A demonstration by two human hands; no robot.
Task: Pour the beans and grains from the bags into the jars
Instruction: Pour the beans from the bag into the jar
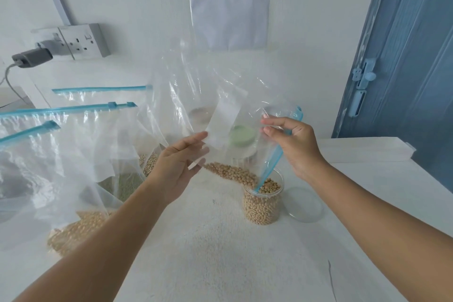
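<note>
I hold a clear zip bag tilted over a clear jar at mid-table. Tan beans lie in the bag's low edge and run toward its blue zip mouth, which dips into the jar. The jar is nearly full of the same beans. My left hand supports the bag from below and behind, fingers partly spread against the plastic. My right hand pinches the bag near the blue zip strip, just above the jar.
The jar's clear lid lies to its right. Three blue-zipped bags of beans and grains stand at the left. A green-lidded jar sits behind the held bag. A wall socket with a plug and a blue door border the white table.
</note>
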